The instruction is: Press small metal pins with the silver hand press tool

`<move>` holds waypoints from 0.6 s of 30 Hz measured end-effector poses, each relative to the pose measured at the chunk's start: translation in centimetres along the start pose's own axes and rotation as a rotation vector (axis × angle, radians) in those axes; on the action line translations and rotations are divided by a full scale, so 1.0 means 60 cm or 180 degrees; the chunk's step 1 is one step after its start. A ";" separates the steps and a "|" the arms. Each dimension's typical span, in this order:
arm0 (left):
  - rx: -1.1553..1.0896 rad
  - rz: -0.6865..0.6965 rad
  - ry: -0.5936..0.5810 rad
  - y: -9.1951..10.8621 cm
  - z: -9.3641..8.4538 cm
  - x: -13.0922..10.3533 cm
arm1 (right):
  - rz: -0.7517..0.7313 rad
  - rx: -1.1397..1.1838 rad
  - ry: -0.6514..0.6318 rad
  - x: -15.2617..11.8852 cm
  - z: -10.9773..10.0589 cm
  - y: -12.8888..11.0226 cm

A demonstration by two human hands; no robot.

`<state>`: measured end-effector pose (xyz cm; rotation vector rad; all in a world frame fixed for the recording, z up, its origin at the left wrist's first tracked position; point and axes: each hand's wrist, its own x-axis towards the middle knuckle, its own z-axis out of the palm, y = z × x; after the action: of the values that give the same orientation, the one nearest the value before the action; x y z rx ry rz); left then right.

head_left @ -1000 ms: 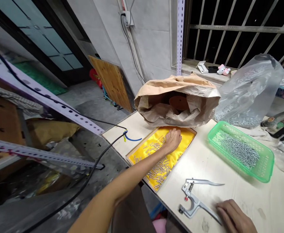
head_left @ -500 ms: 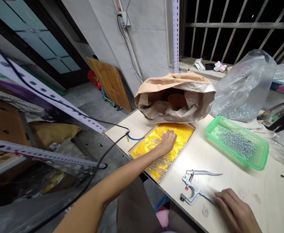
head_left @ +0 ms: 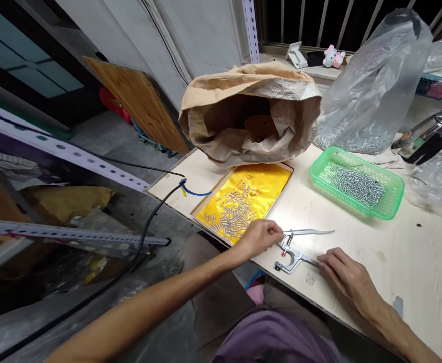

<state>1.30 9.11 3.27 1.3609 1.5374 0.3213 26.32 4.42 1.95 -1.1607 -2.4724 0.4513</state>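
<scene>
My left hand [head_left: 263, 237] is closed in a pinch beside the upper handle end of silver snap pliers [head_left: 291, 259]. What its fingertips hold, if anything, is too small to make out. The pliers lie on the table with their jaws apart, showing a spring and a small red tip. My right hand [head_left: 344, 275] has its fingers closed over the end of the lower handle, which they partly hide. Left of the pliers, many small threaded metal pieces [head_left: 236, 214] are scattered on a yellow cloth [head_left: 268, 181] in a shallow tray.
A green basket [head_left: 392, 206] of small metal pieces stands at right. Behind are an open brown paper sack [head_left: 251, 91] and a clear plastic bag [head_left: 372, 91]. A black cable [head_left: 150, 222] hangs past the table's left edge. A metal-and-black tool [head_left: 428, 136] lies far right.
My left hand has come off the yellow cloth and moved right and nearer, up to the pliers. My right hand stays at the lower handle. The view has tilted down.
</scene>
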 end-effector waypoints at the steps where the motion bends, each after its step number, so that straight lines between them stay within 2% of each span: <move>1: -0.0138 -0.0182 -0.0114 -0.008 0.014 -0.010 | -0.0022 -0.0064 -0.0015 0.001 0.001 -0.001; 4: -0.0352 -0.0514 -0.0221 -0.033 0.042 -0.023 | -0.0141 -0.0178 -0.0132 0.004 0.003 -0.004; 8: -0.0512 -0.0610 -0.0280 -0.052 0.060 -0.022 | -0.0227 -0.0271 -0.0342 0.002 0.005 -0.011; 14: -0.0733 -0.0828 -0.0245 -0.052 0.074 -0.022 | -0.0187 -0.0348 -0.0396 -0.011 0.007 -0.016; 18: -0.0742 -0.1009 -0.0271 -0.049 0.080 -0.022 | -0.0262 -0.0408 -0.0239 -0.014 0.004 -0.005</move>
<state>3.19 5.09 -0.41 0.9225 1.5624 0.2327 26.50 3.54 1.70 -1.1037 -2.6364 0.3230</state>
